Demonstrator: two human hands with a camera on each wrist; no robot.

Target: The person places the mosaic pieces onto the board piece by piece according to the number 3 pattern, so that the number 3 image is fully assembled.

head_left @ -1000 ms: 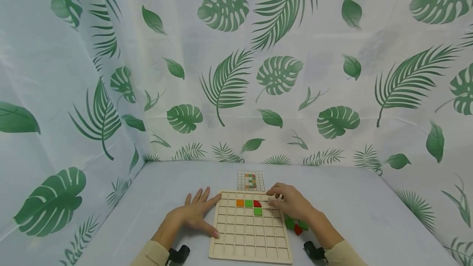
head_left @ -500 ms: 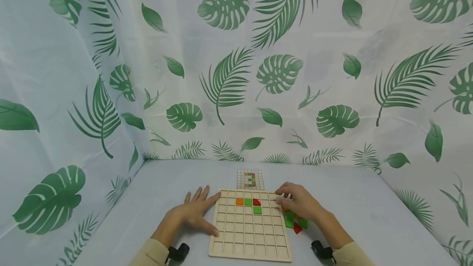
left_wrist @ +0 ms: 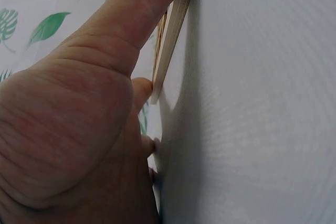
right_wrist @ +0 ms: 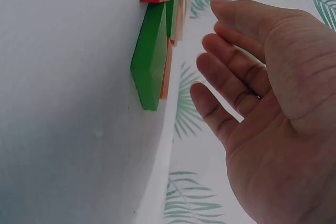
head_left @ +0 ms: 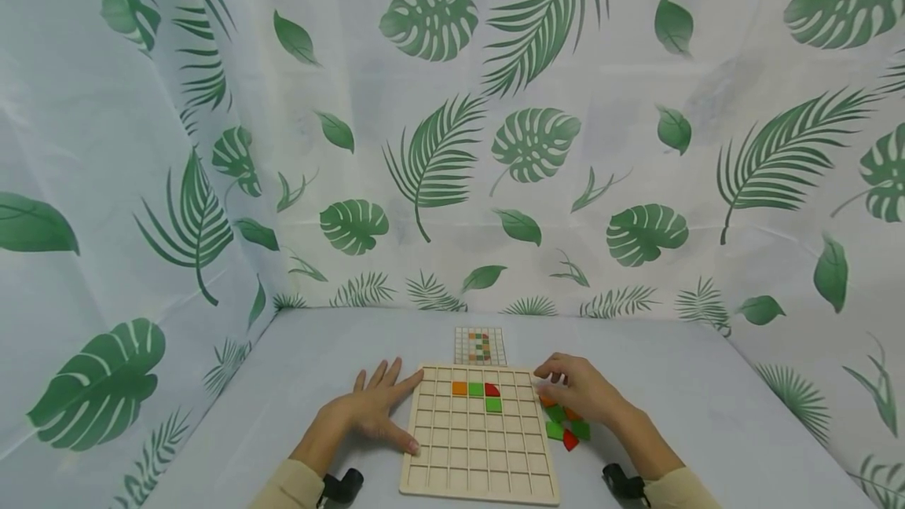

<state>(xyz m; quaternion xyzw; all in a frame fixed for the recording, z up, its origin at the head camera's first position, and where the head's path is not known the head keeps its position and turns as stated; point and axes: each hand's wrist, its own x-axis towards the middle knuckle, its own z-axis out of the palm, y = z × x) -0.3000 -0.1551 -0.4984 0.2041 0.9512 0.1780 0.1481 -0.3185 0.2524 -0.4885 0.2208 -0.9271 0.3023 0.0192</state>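
A pale wooden grid board (head_left: 477,440) lies on the table. In its upper rows sit an orange tile (head_left: 459,389), a green tile (head_left: 476,389) and a red tile (head_left: 492,389) side by side, with another green tile (head_left: 493,404) below the red one. My left hand (head_left: 375,408) has its fingers spread, thumb and index finger touching the board's left edge; its thumb (left_wrist: 131,14) reaches the rim in the left wrist view. My right hand (head_left: 576,389) hovers over the loose tiles right of the board. Its fingers (right_wrist: 223,74) are loosely bent, with nothing seen between them.
Several loose green, orange and red pieces, among them a green one (right_wrist: 151,59) and a red one (head_left: 570,440), lie against the board's right side. A small printed grid card (head_left: 463,346) lies behind the board. A leaf-patterned cloth (head_left: 452,179) hangs behind the table.
My right hand has moved right, from over the board's upper right to beyond its right edge, showing more of the loose tiles. The left hand has stayed put.
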